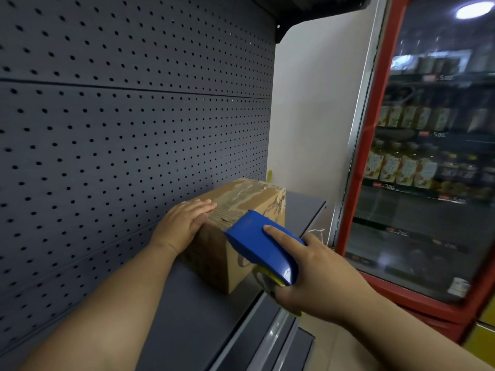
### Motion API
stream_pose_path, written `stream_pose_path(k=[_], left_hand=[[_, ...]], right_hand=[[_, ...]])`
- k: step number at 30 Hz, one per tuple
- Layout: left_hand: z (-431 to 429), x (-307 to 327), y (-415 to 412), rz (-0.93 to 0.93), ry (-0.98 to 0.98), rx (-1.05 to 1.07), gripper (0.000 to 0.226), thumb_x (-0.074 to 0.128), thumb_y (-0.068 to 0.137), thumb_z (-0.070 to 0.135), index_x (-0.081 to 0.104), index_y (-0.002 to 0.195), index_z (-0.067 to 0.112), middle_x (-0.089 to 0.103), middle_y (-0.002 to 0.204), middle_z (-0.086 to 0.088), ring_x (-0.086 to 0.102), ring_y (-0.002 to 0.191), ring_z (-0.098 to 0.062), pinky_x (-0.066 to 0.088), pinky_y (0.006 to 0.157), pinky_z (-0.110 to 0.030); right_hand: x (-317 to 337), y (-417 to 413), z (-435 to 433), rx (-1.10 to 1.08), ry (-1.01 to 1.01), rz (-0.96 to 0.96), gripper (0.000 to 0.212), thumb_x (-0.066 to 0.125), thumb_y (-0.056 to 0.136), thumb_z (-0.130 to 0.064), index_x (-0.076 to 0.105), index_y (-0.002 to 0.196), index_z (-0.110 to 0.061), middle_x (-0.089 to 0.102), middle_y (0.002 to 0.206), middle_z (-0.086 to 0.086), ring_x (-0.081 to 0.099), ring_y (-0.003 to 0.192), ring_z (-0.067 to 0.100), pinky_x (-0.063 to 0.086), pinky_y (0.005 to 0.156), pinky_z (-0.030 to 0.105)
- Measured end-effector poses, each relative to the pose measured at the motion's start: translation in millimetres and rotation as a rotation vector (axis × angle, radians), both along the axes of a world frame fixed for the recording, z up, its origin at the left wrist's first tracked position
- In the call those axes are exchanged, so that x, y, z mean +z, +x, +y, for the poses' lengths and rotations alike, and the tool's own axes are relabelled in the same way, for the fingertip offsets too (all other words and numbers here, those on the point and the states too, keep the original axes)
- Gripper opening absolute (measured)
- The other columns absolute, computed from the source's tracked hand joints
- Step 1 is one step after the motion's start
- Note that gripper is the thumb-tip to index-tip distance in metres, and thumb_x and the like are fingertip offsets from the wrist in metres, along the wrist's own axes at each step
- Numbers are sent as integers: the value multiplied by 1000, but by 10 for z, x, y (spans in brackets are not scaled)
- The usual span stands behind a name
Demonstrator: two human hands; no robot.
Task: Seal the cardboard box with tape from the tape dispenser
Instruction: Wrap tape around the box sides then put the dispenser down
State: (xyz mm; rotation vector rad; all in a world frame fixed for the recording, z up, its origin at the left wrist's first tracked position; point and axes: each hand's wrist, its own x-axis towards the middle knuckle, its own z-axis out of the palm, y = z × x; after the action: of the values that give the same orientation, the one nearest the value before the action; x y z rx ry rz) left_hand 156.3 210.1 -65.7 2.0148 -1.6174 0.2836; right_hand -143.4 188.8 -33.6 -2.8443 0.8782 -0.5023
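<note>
A brown cardboard box (249, 199) lies on a dark grey shelf (192, 317), its top scuffed with torn paper and old tape marks. My left hand (184, 220) rests flat on the near top edge of the box, fingers together, pressing down. My right hand (316, 274) grips a blue tape dispenser (262, 247), index finger stretched along its top. The dispenser's front end sits at the near right corner of the box top. A yellow part of the dispenser shows under my palm. No tape strip is visible.
A grey pegboard wall (120, 129) rises behind the shelf at the left. A red-framed glass-door drinks cooler (428, 156) stands at the right, bottles inside. A lower shelf edge (284, 344) juts out below. A white wall (316, 108) fills the gap between.
</note>
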Motion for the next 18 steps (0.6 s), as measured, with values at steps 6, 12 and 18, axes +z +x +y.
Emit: stream_pose_path(k=[6, 12, 18], left_hand=[[77, 86, -44, -29, 135, 17, 106, -20, 64, 78, 33, 143, 32, 31, 153, 12, 20, 143, -7, 5, 114, -25], [51, 319, -243, 53, 386, 144, 51, 9, 99, 35, 18, 148, 29, 10, 160, 6, 2, 147, -11, 0, 118, -33], [-143, 435, -633, 157, 464, 339, 94, 14, 77, 78, 16, 149, 19, 2, 160, -11, -1, 147, -27, 3, 118, -50]], right_hand=[[-97, -419, 76, -8, 18, 27, 91, 56, 74, -64, -17, 128, -64, 38, 106, -7, 55, 86, 10, 52, 76, 23], [-114, -362, 167, -26, -13, 123, 90, 52, 74, -60, -17, 131, -57, 37, 106, 1, 56, 87, 17, 55, 79, 32], [-50, -151, 172, -48, -65, 207, 81, 52, 76, -58, 2, 138, -47, 42, 106, 7, 56, 87, 24, 54, 79, 38]])
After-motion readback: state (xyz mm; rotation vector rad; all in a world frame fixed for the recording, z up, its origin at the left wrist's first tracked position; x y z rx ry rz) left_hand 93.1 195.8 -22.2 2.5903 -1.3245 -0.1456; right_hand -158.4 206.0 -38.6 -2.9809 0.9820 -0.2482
